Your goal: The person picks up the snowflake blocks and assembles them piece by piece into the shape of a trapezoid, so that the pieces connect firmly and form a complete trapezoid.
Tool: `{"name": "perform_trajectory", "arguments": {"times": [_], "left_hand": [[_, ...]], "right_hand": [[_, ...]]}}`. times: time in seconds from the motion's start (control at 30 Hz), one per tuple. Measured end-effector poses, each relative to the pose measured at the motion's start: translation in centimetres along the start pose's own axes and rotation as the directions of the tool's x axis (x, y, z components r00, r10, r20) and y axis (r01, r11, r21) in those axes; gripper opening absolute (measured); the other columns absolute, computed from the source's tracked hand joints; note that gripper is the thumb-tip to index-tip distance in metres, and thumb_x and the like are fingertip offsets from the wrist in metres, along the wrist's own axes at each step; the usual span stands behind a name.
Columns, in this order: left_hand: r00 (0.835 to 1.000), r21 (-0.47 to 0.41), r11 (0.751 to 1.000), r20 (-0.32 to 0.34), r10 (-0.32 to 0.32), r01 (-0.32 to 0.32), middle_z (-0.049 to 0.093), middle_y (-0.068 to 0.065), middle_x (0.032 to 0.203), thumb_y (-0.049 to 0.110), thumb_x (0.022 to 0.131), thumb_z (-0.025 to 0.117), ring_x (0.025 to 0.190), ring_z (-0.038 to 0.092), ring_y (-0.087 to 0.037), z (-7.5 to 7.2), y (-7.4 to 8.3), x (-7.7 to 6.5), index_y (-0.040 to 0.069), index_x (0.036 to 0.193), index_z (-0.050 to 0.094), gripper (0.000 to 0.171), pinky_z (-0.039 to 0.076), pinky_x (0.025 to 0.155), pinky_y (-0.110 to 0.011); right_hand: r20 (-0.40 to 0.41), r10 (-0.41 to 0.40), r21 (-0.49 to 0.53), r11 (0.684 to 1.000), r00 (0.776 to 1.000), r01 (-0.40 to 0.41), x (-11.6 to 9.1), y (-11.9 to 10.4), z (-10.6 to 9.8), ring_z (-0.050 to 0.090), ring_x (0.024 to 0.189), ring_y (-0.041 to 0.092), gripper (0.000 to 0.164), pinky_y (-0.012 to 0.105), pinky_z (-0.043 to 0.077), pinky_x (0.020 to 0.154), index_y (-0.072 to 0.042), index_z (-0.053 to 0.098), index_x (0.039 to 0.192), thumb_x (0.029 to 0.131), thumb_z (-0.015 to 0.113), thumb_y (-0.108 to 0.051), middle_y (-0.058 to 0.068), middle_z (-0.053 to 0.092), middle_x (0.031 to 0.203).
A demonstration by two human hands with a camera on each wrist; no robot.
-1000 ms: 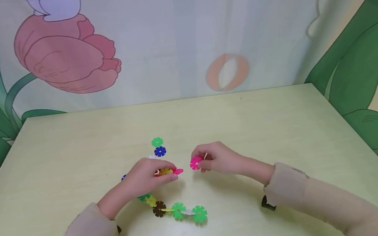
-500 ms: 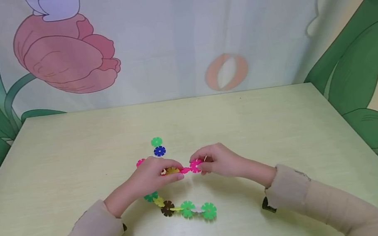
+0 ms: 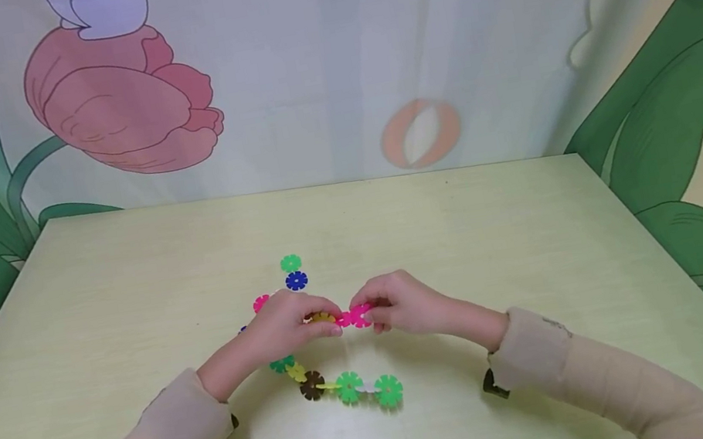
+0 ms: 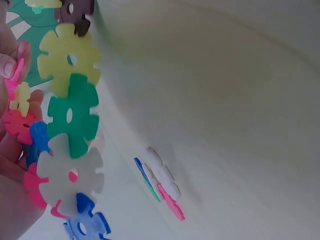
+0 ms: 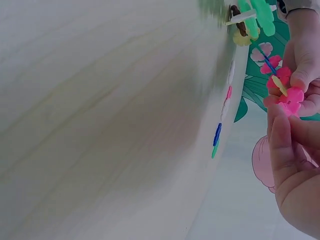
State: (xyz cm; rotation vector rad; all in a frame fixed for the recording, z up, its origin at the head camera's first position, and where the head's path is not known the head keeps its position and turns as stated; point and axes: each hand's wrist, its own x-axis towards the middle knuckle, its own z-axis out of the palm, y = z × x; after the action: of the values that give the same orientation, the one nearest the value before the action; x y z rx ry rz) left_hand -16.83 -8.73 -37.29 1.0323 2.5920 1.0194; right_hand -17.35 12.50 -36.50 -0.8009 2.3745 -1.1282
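Note:
In the head view my left hand [image 3: 285,321] grips a chain of interlocking plastic snowflake discs near its upper end. A yellow disc [image 3: 323,318] and a pink disc [image 3: 344,320] show at its fingertips. My right hand [image 3: 409,303] pinches another pink disc [image 3: 360,321], whose edge meets the chain's pink end disc. The rest of the chain curves below the left hand, from a dark green disc [image 3: 282,364] past a brown one [image 3: 308,389] to a light green disc [image 3: 390,401]. White [image 4: 57,185] and green [image 4: 82,110] chain discs hang close in the left wrist view.
Beyond the left hand lie a loose green disc [image 3: 290,258], a blue disc [image 3: 297,286] and a pink disc [image 3: 260,302]; a white disc [image 4: 162,172] shows beside them in the left wrist view. A printed curtain [image 3: 296,64] hangs behind the table [image 3: 501,224].
My left hand has moved right, bringing the chain with it. The two pink discs, apart a second ago, now meet edge to edge. The loose discs beyond stay where they were.

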Motion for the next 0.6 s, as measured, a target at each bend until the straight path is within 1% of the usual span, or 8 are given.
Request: {"name": "perform_trajectory", "arguments": {"times": [0.1, 0.2, 0.3, 0.43, 0.53, 0.6], "left_hand": [[1.000, -0.004, 1.000, 0.001, 0.002, -0.002, 0.069, 0.001, 0.085, 0.022, 0.075, 0.068, 0.070, 0.057, -0.005, 0.07, -0.01, 0.09, 0.011, 0.092, 0.069, 0.020, 0.045, 0.059, -0.017], [1.000, 0.015, 0.999, 0.008, 0.030, -0.030, 0.069, 0.001, 0.085, 0.022, 0.075, 0.069, 0.068, 0.056, -0.004, 0.14, -0.01, 0.25, 0.011, 0.091, 0.070, 0.019, 0.044, 0.058, -0.017], [0.998, 0.034, 0.998, 0.020, 0.057, -0.058, 0.069, 0.002, 0.084, 0.021, 0.075, 0.069, 0.065, 0.053, -0.004, 0.19, 0.00, 0.38, 0.011, 0.090, 0.070, 0.019, 0.043, 0.056, -0.017], [0.998, 0.037, 0.998, 0.032, 0.046, -0.047, 0.069, 0.002, 0.085, 0.023, 0.076, 0.068, 0.065, 0.053, -0.003, 0.21, -0.13, 0.37, 0.012, 0.092, 0.070, 0.019, 0.043, 0.057, -0.018], [0.999, 0.060, 0.998, 0.046, 0.014, -0.016, 0.068, 0.004, 0.090, 0.026, 0.078, 0.067, 0.073, 0.057, -0.004, 0.20, -0.27, 0.29, 0.014, 0.097, 0.068, 0.022, 0.045, 0.063, -0.018], [0.998, 0.080, 0.997, 0.058, -0.003, -0.002, 0.067, 0.005, 0.095, 0.028, 0.079, 0.065, 0.080, 0.059, -0.007, 0.20, -0.36, 0.21, 0.015, 0.101, 0.066, 0.025, 0.046, 0.068, -0.020]], "right_hand": [[0.009, -0.001, -0.007, 1.000, 1.000, 0.001, 0.00, -0.08, 0.03, 0.056, 0.057, 0.013, 0.016, 0.021, 0.050, 0.055, -0.001, 0.065, 0.096, 0.082, 0.058, 0.000, 0.008, 0.063, 0.080], [0.013, -0.010, -0.024, 1.000, 1.000, 0.010, 0.05, -0.12, 0.09, 0.056, 0.056, 0.010, 0.014, 0.020, 0.049, 0.054, -0.001, 0.065, 0.094, 0.081, 0.059, 0.000, 0.008, 0.063, 0.080], [0.016, -0.009, -0.036, 0.999, 1.000, 0.010, 0.12, -0.11, 0.23, 0.056, 0.056, 0.011, 0.012, 0.020, 0.049, 0.054, -0.001, 0.065, 0.092, 0.081, 0.060, -0.001, 0.008, 0.063, 0.079], [0.007, 0.037, -0.010, 0.999, 0.999, -0.037, 0.27, -0.04, 0.39, 0.058, 0.057, 0.016, 0.013, 0.021, 0.050, 0.055, -0.002, 0.065, 0.093, 0.081, 0.060, -0.002, 0.007, 0.063, 0.077], [-0.013, 0.067, 0.021, 0.998, 0.998, -0.067, 0.43, 0.01, 0.41, 0.059, 0.060, 0.020, 0.016, 0.023, 0.050, 0.056, -0.004, 0.064, 0.097, 0.081, 0.061, -0.002, 0.006, 0.063, 0.078], [-0.022, 0.066, 0.042, 0.997, 0.998, -0.065, 0.53, 0.00, 0.38, 0.060, 0.063, 0.022, 0.017, 0.023, 0.051, 0.057, -0.004, 0.063, 0.098, 0.081, 0.060, -0.002, 0.007, 0.063, 0.079]]}}
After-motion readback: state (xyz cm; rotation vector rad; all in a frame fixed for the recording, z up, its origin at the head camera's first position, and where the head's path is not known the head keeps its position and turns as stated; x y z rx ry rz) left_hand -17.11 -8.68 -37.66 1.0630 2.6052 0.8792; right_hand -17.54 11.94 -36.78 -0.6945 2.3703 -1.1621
